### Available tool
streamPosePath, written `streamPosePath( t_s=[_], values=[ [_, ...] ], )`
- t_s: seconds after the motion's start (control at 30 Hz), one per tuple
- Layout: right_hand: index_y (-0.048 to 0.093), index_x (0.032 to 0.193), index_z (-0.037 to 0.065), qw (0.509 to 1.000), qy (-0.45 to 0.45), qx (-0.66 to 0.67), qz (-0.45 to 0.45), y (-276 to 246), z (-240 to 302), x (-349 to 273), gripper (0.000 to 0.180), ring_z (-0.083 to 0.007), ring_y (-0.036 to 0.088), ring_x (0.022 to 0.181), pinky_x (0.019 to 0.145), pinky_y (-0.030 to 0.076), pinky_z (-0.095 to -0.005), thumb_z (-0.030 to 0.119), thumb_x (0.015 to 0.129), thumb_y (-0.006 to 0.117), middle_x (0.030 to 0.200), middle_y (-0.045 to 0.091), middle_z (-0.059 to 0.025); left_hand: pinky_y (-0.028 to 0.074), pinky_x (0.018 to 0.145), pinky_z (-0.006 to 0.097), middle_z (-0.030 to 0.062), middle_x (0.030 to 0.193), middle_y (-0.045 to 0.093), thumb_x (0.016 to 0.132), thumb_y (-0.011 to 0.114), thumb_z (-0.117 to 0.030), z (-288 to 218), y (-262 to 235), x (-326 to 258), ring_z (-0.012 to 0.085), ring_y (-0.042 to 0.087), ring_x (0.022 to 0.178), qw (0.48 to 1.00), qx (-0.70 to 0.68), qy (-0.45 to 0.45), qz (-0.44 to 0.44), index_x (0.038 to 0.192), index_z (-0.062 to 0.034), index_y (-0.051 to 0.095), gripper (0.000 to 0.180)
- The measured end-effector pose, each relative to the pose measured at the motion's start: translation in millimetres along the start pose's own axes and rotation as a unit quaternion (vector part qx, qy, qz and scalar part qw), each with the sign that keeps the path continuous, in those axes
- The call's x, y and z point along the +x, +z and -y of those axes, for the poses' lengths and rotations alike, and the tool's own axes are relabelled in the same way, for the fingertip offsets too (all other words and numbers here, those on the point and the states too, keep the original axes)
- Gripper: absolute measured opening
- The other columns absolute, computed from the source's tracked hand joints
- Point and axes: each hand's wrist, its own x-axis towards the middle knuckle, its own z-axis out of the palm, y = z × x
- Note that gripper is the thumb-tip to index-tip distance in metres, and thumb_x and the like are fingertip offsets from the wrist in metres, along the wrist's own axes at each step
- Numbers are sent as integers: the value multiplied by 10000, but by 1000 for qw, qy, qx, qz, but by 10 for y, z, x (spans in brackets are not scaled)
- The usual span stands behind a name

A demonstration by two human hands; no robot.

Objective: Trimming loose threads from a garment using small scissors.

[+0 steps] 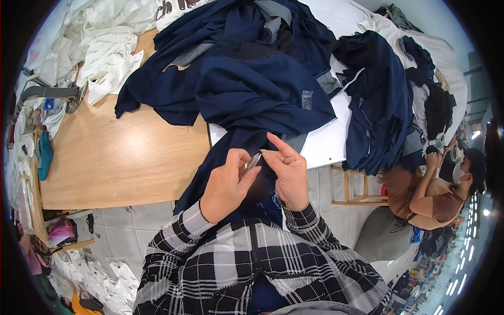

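Note:
My left hand (227, 185) is closed around small silver thread snips (254, 160), their tip pointing toward my right hand. Just beside that tip, my right hand (290, 174) has its thumb drawn in and its index finger stretched out above it. Whatever lies at the right thumb tip is too small to make out, and the other right fingers are mostly hidden. Beneath both hands, a length of navy cloth (207, 176) hangs over the table edge to my lap. It runs down from a large navy fabric heap (252, 89) with grey inner patches.
The wooden table (131, 157) extends left, with white cloth (110, 58) piled at its far left. Another navy stack (375, 105) drapes over the right side. A masked person (436, 202) sits at the right near a stool (362, 189) and a grey chair (386, 236).

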Motion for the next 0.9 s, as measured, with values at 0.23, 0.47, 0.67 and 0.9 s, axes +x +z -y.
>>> streamPosePath(
  t_s=[0.23,0.47,0.67,0.9],
  values=[
    [465,1283,-58,1000,-5,11,-19,-2,4,-5,422,-118,621,894,849,465,-220,-28,874,564,1003,660,-131,420,521,236,84,667,556,844,660,-111,-16,2,-14,110,518,553,1000,-8,0,-1,973,-2,450,270],
    [474,1276,-58,1000,-8,10,-17,-9,-7,0,414,-118,622,898,839,468,-214,-32,873,565,1006,660,-133,412,507,234,84,656,547,845,660,-107,-20,7,-6,108,515,543,1000,2,9,-6,973,-1,447,270],
    [462,1285,-61,1000,-17,-3,-11,12,-2,-13,418,-114,619,900,834,470,-214,-26,880,561,1010,659,-132,409,500,238,90,653,548,842,662,-105,-6,21,-5,117,516,534,1000,0,21,-17,975,0,449,272],
    [456,1291,-57,1000,-12,-5,4,5,-10,-14,423,-116,617,906,837,468,-215,-25,882,558,1013,657,-130,405,512,228,81,653,537,837,664,-95,-32,0,7,103,496,550,1000,-11,1,1,970,1,448,271]
  ],
)
